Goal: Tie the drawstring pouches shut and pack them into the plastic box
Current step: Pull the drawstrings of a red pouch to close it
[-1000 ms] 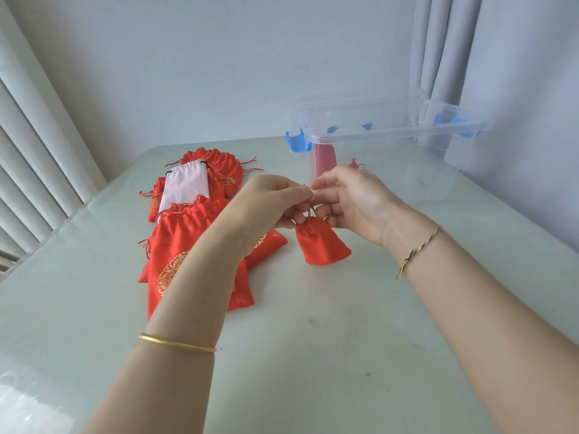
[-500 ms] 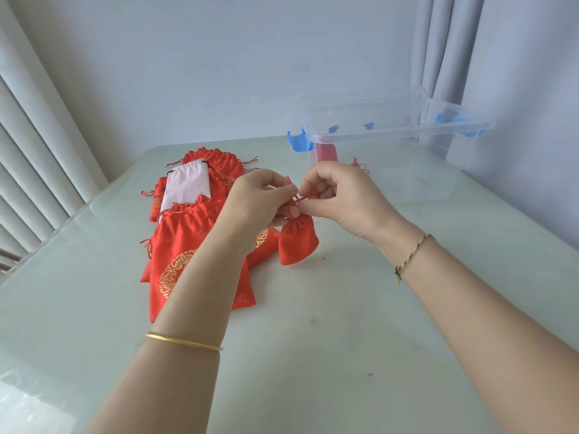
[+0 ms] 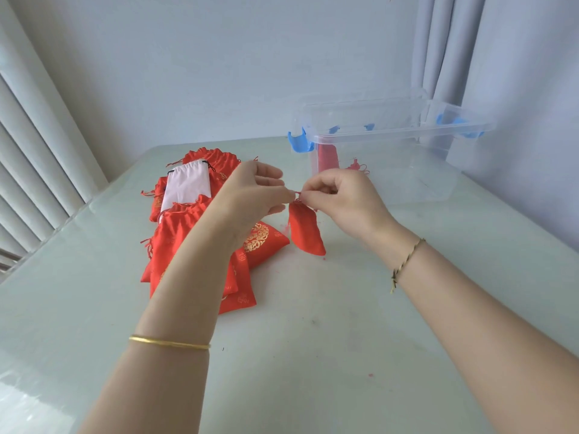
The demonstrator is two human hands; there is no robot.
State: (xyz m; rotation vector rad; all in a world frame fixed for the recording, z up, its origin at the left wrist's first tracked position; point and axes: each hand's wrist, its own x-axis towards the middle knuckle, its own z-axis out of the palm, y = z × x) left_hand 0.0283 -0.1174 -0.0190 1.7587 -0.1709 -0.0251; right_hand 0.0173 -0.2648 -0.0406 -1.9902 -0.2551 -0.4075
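Red pouch (image 3: 305,231) hangs just in front of the plastic box (image 3: 407,134), dangling from its drawstring (image 3: 297,193). My left hand (image 3: 250,195) and my right hand (image 3: 341,198) each pinch that drawstring at the neck. The pile of pouches (image 3: 175,233) lies left of the box.

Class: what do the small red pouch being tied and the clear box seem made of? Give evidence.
Small red pouch: soft cloth, perhaps satin; it hangs limp and creases. Clear box: rigid glossy plastic; red contents show through its wall.
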